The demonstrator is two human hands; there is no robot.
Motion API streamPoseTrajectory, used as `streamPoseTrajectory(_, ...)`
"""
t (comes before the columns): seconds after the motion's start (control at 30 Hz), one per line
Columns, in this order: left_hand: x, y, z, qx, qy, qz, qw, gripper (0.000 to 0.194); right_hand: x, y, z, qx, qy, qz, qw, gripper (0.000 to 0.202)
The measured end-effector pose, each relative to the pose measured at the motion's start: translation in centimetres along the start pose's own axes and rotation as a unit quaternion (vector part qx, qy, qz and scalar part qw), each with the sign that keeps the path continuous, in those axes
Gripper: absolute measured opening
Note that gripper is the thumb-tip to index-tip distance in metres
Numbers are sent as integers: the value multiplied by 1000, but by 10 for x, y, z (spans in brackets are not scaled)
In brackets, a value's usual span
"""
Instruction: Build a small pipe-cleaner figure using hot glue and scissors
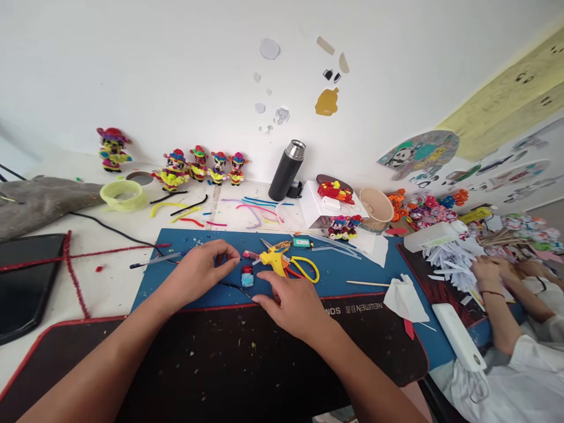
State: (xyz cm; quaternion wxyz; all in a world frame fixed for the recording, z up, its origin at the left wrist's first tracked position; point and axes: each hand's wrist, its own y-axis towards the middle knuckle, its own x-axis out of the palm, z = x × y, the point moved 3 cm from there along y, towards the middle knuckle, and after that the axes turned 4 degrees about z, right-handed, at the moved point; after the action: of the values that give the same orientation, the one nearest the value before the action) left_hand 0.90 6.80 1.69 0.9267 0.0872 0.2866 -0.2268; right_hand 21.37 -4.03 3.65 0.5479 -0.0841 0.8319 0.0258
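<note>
My left hand (207, 267) is closed above the blue mat (211, 238), thumb and fingertips drawn together. Anything between those tips is too small to make out. My right hand (293, 305) is open, with thumb and forefinger apart. Between the two hands a small red and light-blue fuzzy piece (247, 277) lies on the mat. Just beyond it is a yellow glue gun (275, 258), beside scissors with yellow handles (314, 267). A thin black cord (235, 286) passes under my hands.
Fuzzy figurines (175, 170) stand along the wall, with loose pipe cleaners (259, 211) nearby. A black thermos (287, 170) stands behind the mat. Tissue (405, 299) and a stick (368, 284) lie to the right. At far right, another person's hands (487, 273) work by paper strips (453, 252).
</note>
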Motion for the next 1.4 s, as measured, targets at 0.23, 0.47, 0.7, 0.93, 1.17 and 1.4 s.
streamPoseTrajectory(0.23,4,0,0,0,-14,-20,1000,31,9,4,-17,-33,-16,-22,999,33)
streamPoseTrajectory(0.47,7,-1,4,-5,-13,-28,1000,32,13,1,0,24,-30,-17,999,24)
streamPoseTrajectory(0.7,12,-1,-1,-38,-22,-69,997,33,7,-4,12,83,35,20,996,26)
streamPoseTrajectory(0.93,20,-2,-2,-35,-36,-67,996,28,10,2,-6,71,-50,-38,996,26)
streamPoseTrajectory(1.17,19,-2,3,-31,-37,-74,996,28,16,11,-11,64,-97,-20,993,26)
streamPoseTrajectory(1.4,18,-2,3,-26,-24,-82,996,28,22,23,-14,45,-121,-26,991,19)
